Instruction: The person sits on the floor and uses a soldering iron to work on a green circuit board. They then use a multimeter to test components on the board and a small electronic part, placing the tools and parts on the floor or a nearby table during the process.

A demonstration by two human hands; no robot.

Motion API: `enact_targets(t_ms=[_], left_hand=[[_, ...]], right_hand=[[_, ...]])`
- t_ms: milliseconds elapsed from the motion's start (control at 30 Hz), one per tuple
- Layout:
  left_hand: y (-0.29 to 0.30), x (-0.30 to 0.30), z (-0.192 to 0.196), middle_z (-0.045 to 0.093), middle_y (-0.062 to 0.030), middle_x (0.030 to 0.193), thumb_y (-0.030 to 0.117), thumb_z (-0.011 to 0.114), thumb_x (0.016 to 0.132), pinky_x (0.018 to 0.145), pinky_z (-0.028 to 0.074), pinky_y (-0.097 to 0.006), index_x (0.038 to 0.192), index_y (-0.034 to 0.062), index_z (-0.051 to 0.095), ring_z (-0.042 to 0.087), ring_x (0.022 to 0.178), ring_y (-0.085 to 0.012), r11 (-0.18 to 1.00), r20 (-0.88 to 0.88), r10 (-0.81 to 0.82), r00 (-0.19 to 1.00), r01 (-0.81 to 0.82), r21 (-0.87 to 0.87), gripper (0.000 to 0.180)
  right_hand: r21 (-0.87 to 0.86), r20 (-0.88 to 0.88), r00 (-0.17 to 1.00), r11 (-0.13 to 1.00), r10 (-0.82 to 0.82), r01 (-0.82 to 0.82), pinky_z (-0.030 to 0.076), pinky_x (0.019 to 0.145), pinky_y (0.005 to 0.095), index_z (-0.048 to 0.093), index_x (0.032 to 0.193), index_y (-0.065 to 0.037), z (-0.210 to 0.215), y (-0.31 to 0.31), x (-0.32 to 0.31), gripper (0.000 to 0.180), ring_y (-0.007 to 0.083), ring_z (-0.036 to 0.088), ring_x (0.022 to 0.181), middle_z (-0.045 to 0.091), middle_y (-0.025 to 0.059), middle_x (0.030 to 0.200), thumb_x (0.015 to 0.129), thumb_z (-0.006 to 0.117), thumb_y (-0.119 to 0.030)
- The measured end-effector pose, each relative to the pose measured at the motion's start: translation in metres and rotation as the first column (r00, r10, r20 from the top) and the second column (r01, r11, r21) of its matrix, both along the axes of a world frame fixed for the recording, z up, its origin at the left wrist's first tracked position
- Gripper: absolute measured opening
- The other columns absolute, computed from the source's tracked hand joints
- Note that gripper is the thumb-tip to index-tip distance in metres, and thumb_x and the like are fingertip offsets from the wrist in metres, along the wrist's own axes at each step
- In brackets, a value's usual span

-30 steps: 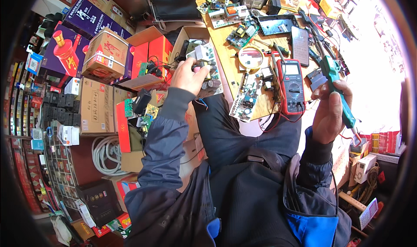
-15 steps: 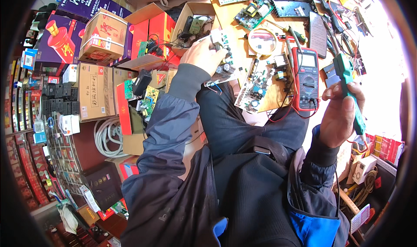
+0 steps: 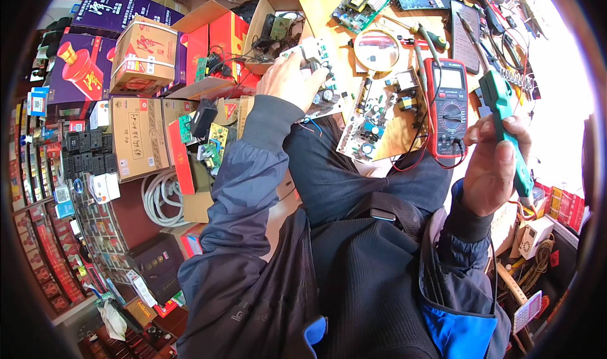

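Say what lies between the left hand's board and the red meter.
A second circuit board and small parts lie between the held board and meter, in head view.

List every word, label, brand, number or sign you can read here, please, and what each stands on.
Located, not copied out:
Upper purple box: large white characters.
Strapped carton: red brushed characters.
Larger brown carton: dark characters.
Red multimeter: markings too small.
Dark phone: text too small.
Packets on left: blurred.
Green tool in the right hand, circuit board in the left hand: no legible text.
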State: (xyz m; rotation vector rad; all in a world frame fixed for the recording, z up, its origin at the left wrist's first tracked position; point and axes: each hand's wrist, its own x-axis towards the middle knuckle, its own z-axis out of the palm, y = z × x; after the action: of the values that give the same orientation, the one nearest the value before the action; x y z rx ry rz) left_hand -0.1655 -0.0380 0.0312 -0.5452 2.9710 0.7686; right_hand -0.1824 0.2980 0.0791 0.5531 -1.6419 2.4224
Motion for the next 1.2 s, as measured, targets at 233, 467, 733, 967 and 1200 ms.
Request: enact_targets(t_ms=[233,467,733,967,1200], left_hand=[[0.001,0.005,-0.006,0.069,-0.0218,0.118,0.052,0.068,0.093,0.093,0.052,-0.050,0.126,0.0087,0.066,0.066,0.110,-0.0409,1.000,-0.068,0.000,0.998,0.001,0.016,0.055],[0.005,0.011,0.001,0.066,-0.0202,0.114,0.046,0.072,0.091,0.092,0.052,-0.046,0.123,0.0052,0.067,0.065,0.108,-0.0364,0.998,-0.109,0.065,0.992,-0.065,0.008,0.052],[0.005,0.029,0.026,0.053,-0.0172,0.140,0.019,0.081,0.076,0.110,0.046,-0.044,0.121,0.0090,0.071,0.054,0.130,-0.0371,0.946,-0.227,-0.311,0.923,0.277,-0.169,0.047],[0.015,0.015,0.032,0.049,-0.0213,0.144,0.018,0.083,0.071,0.109,0.046,-0.049,0.120,0.0073,0.072,0.052,0.129,-0.0420,0.819,-0.006,-0.481,0.877,0.447,-0.359,0.051],[0.019,0.008,0.036,0.050,-0.0200,0.133,0.020,0.086,0.071,0.101,0.052,-0.047,0.122,0.0065,0.068,0.058,0.119,-0.0402,0.796,0.025,-0.498,0.867,0.468,-0.383,0.056]], right_hand=[[0.003,-0.003,1.000,1.000,0.024,-0.024,0.053,0.074,0.0379,0.056,0.131,0.001,-0.002,0.002,-0.001,0.044,0.0259,0.061,0.085,0.061,0.0169,0.096,0.099,0.069,-0.025],[-0.004,0.001,1.000,1.000,0.012,-0.012,0.053,0.075,0.0379,0.055,0.131,0.001,-0.002,0.007,0.000,0.044,0.0259,0.061,0.085,0.061,0.0174,0.096,0.099,0.068,-0.024],[-0.021,0.004,1.000,1.000,0.007,-0.007,0.053,0.075,0.0386,0.054,0.132,0.002,-0.003,0.007,0.003,0.044,0.0263,0.062,0.086,0.061,0.0185,0.098,0.098,0.068,-0.024],[-0.055,0.003,1.000,0.998,0.003,-0.002,0.053,0.074,0.0384,0.053,0.132,0.003,-0.001,0.005,0.008,0.046,0.0269,0.062,0.086,0.061,0.0192,0.099,0.098,0.069,-0.024],[-0.046,-0.015,1.000,0.999,-0.027,0.026,0.053,0.074,0.0383,0.055,0.130,0.002,0.005,0.007,0.015,0.046,0.0264,0.062,0.084,0.061,0.0189,0.099,0.097,0.070,-0.025]])
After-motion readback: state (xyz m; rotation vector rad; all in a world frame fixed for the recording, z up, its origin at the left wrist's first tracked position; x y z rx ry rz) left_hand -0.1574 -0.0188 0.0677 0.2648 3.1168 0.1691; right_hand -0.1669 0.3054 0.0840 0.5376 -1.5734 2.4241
